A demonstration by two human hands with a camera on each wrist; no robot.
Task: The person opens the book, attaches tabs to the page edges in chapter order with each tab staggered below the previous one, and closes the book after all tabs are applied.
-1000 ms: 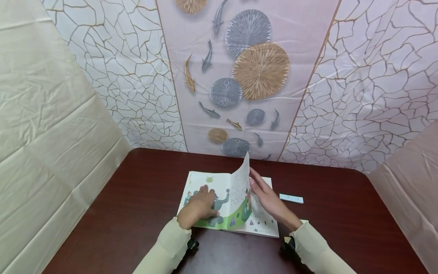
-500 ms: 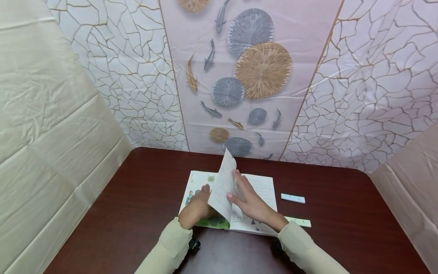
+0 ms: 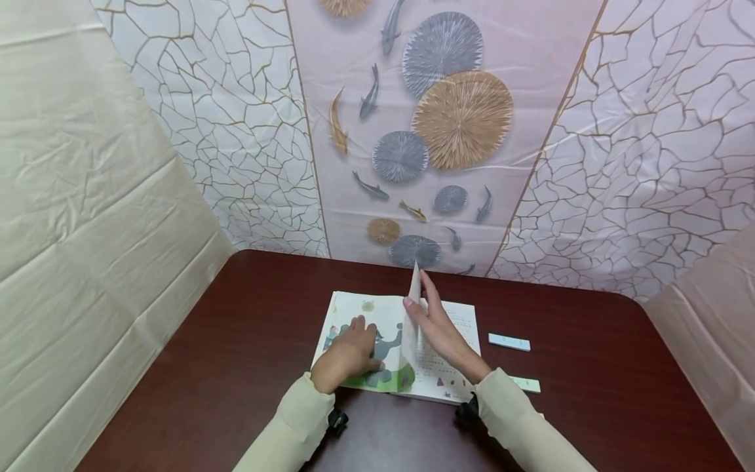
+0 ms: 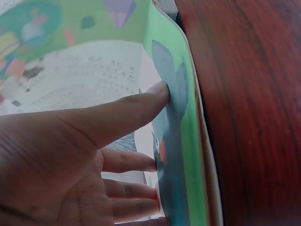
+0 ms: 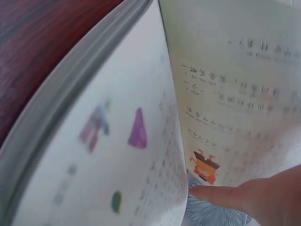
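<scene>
An illustrated children's book [image 3: 448, 387] lies spread on the table, with a grey elephant and a green border on its left page. My left hand [image 3: 348, 347] rests on that page, fingers spread. In the left wrist view, the left thumb [image 4: 136, 106] lies against the elephant picture near the book's edge. Between the two halves a single page [image 3: 411, 321] stands nearly upright. My right hand [image 3: 439, 328] pinches it near its top, thumb on the left side and fingers behind. The right wrist view shows a fingertip [image 5: 200, 190] at the page, beside printed text.
A pale blue strip [image 3: 509, 342] lies right of the book on the dark red-brown table [image 3: 236, 328]. A pale green strip [image 3: 527, 384] is partly hidden by the right sleeve [image 3: 507, 406]. Patterned cloth [image 3: 401, 196] hangs behind the table.
Half a second ago a page leaned left over my left hand; now a page stands nearly upright, pinched by my right hand. The left hand stays on the left page.
</scene>
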